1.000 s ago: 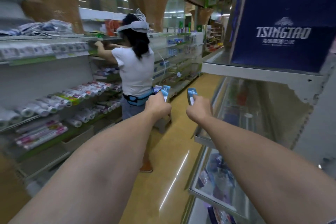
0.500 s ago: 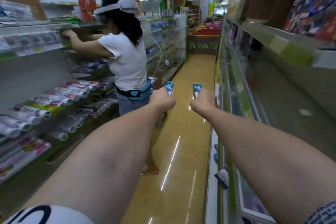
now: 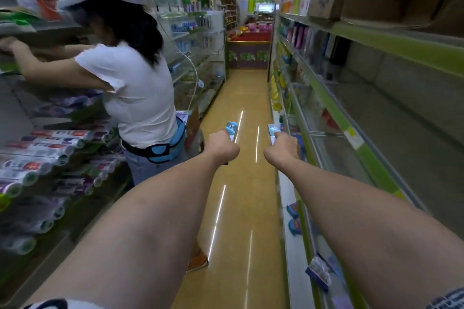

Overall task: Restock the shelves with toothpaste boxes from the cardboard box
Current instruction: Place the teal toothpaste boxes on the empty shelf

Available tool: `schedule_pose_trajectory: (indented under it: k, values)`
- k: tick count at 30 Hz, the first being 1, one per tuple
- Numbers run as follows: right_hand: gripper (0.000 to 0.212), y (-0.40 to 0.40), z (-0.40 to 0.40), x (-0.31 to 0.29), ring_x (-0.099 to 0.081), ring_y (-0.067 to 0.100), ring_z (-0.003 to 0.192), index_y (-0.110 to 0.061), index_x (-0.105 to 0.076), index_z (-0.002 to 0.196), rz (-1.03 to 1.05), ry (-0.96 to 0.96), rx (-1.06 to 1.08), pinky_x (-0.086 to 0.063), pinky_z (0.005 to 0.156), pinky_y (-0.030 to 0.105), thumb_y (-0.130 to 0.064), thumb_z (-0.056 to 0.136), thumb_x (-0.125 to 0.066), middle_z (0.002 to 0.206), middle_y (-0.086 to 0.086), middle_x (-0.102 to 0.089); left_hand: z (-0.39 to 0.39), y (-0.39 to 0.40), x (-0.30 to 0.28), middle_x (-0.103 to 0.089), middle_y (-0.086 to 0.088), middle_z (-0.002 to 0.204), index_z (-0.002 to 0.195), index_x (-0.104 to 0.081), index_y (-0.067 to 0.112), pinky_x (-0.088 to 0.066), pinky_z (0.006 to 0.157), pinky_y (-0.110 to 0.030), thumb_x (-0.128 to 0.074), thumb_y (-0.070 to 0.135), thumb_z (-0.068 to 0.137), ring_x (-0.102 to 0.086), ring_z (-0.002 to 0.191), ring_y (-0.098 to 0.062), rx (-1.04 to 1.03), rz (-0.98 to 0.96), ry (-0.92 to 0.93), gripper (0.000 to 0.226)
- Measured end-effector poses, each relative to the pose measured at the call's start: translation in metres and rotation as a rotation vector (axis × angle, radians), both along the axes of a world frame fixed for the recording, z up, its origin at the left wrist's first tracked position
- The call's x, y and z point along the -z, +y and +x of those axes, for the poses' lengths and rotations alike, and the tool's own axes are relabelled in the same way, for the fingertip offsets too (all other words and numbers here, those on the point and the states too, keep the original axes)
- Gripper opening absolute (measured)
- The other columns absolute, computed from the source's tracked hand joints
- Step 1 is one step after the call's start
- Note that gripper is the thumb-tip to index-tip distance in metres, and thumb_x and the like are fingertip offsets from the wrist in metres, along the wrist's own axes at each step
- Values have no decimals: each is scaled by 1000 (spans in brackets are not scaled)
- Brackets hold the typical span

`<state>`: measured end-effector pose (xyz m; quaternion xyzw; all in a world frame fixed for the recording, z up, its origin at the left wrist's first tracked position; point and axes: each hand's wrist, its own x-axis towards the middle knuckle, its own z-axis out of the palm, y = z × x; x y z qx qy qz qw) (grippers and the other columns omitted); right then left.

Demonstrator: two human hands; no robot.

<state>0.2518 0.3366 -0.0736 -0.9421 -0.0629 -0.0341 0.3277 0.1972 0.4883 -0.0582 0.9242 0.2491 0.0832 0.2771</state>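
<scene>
**Aisle obs. — both hands carrying toothpaste boxes**

Both forearms are extending forward over the yellow floor. The left hand is curling closed around a blue toothpaste box; the box's top end is sticking up past the knuckles. The right hand is gripping a second blue box the same way — upright, held out in the air, the two boxes near each other and apart.

To the left, a person in a white shirt and head-worn device is reaching into the left shelf; stacked tubes are lying on the tier below. To the right, the green-edged shelf is running down the aisle, its near tiers mostly blurred, coloured bottles standing farther along. A red display is closing the far end.
</scene>
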Motion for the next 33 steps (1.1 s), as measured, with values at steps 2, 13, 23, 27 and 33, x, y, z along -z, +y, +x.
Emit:
schedule_pose_trajectory:
  k: [2, 13, 23, 27, 33]
  values:
    - [48, 16, 40, 5, -61, 34, 102, -14, -57, 129, -1, -3, 7, -56, 78, 38, -14, 81, -56, 116, 15, -60, 37, 13, 3, -47, 0, 84, 126, -53, 11, -40, 46, -23, -54, 13, 91, -52, 66, -12, 6, 3, 1, 35]
    - [26, 92, 283, -14, -59, 30, 83, -16, -59, 101, 78, -14, -10, -52, 67, 34, -12, 76, -52, 101, 11, -62, 274, 83, -19, -54, -5, 92, 114, -54, 11, -63, 71, -37, -53, 9, 88, -62, 72, -18, 9, -51, -16, 27]
    - [45, 155, 476, -11, -55, 25, 83, -21, -59, 123, 105, -40, -11, -52, 70, 31, -13, 79, -55, 111, 8, -63, 478, 138, -18, -58, -6, 88, 109, -57, 13, -55, 57, -30, -51, 10, 85, -62, 70, -19, -15, -62, -62, 24]
    - [42, 185, 569, -4, -58, 26, 81, -22, -60, 119, 109, -36, -18, -53, 69, 31, -12, 79, -54, 101, 5, -62, 577, 166, -10, -59, -8, 89, 104, -57, 13, -59, 61, -31, -53, 14, 86, -64, 71, -21, -37, -97, -80, 18]
    - [29, 235, 723, -10, -60, 25, 74, -19, -62, 99, 127, -16, 15, -52, 60, 28, -13, 73, -51, 91, 6, -62, 732, 227, -22, -59, -8, 89, 107, -58, 10, -63, 69, -37, -50, 11, 85, -67, 70, -23, -44, -96, -73, 23]
